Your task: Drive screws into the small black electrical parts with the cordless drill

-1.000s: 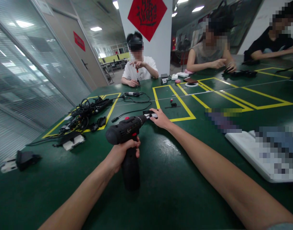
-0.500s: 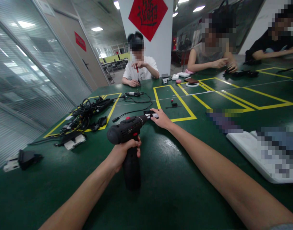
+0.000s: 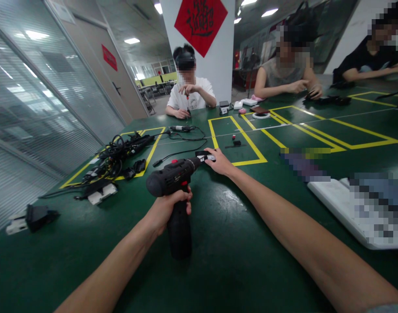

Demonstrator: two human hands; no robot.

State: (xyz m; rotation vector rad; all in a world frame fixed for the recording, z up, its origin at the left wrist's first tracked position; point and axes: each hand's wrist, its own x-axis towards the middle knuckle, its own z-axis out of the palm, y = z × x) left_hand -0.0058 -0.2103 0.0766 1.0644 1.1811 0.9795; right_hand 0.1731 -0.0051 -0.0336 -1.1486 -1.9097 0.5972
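My left hand (image 3: pixel 173 208) is wrapped round the grip of a black cordless drill (image 3: pixel 168 177) with red buttons. The drill stands upright on its handle, its chuck pointing forward and right. At the tip of the chuck, my right hand (image 3: pixel 219 161) grips a small black-and-white device (image 3: pixel 205 156) against the table, fingers over its right end. Whether the drill's bit touches the device cannot be made out, and part of the device is hidden by the chuck and fingers.
A tangle of black cables and adapters (image 3: pixel 119 152) lies on the left of the green table (image 3: pixel 225 261). Two black-and-white devices (image 3: pixel 103 193) sit nearer me. A white tray (image 3: pixel 336 208) is at right. Small parts (image 3: pixel 237 143) lie ahead. Several people sit across, one holding a red-handled screwdriver (image 3: pixel 187 94).
My hands, the drill and the device stay practically where they were. The person opposite has slightly shifted the fingers at the screwdriver.
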